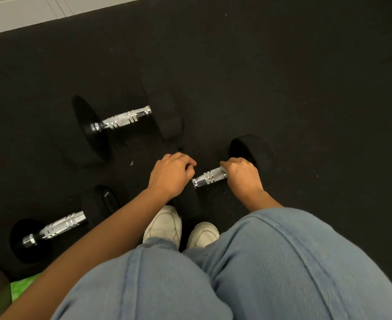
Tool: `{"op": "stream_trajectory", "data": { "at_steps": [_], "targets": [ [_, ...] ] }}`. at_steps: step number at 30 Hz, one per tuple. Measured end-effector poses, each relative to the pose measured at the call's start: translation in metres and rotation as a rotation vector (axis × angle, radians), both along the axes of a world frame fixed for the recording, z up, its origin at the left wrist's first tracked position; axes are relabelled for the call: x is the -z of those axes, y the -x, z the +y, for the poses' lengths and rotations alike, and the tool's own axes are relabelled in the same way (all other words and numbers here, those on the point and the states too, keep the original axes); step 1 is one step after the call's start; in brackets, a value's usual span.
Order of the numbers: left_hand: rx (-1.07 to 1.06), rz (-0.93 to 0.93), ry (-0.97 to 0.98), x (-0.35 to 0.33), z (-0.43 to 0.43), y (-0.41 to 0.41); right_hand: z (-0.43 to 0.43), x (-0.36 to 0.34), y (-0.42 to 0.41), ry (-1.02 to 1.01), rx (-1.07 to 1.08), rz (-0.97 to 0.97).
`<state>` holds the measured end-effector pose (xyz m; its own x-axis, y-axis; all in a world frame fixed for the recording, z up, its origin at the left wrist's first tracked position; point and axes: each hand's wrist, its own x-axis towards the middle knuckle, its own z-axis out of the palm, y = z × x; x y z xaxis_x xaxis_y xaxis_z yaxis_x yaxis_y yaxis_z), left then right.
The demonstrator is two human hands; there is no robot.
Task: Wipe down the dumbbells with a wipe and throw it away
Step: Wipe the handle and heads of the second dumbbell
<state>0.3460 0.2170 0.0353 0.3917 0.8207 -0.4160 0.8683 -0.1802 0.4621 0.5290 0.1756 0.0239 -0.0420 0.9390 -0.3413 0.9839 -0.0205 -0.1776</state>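
Note:
Three black dumbbells with chrome handles lie on the dark rubber floor. The nearest dumbbell [210, 178] is right in front of my feet. My right hand [242, 175] curls around the right end of its chrome handle, and a small white edge of a wipe [222, 169] shows under my fingers. My left hand [172, 174] rests curled over the dumbbell's near black head. A large dumbbell [123, 120] lies further back on the left. A smaller dumbbell [61, 225] lies at the near left.
My knees in light blue jeans fill the bottom of the view, with my white shoes [181, 227] just behind the nearest dumbbell. A green object [20, 288] shows at the bottom left. A white wall base [17, 12] runs along the top left.

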Motion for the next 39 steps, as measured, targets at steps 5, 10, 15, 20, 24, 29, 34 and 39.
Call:
{"op": "stream_trajectory", "data": {
  "at_steps": [5,10,15,20,24,29,34,39],
  "targets": [
    [-0.082,-0.005,-0.02,-0.001,-0.002,0.0,0.002,0.009,0.002,0.024,-0.055,0.141],
    [-0.162,0.026,0.008,0.001,-0.003,0.001,0.006,0.013,0.001,-0.031,0.055,0.099],
    [-0.161,0.03,0.005,0.003,-0.002,0.001,0.007,0.012,0.016,0.014,-0.061,0.1],
    [-0.164,0.036,0.0,0.002,-0.003,0.001,0.011,0.008,0.02,0.06,-0.172,0.108],
    [-0.154,0.035,-0.004,0.002,-0.002,0.002,0.015,0.006,0.013,0.065,-0.133,0.074],
    [-0.15,0.036,-0.001,0.002,-0.003,0.002,0.017,0.007,0.016,0.056,0.007,0.041],
    [-0.153,0.035,-0.017,0.002,-0.003,0.002,0.013,0.009,0.037,0.082,-0.147,0.106],
    [-0.138,0.041,-0.021,0.001,-0.004,0.002,0.014,0.006,0.038,0.092,-0.226,0.102]
  ]
}}
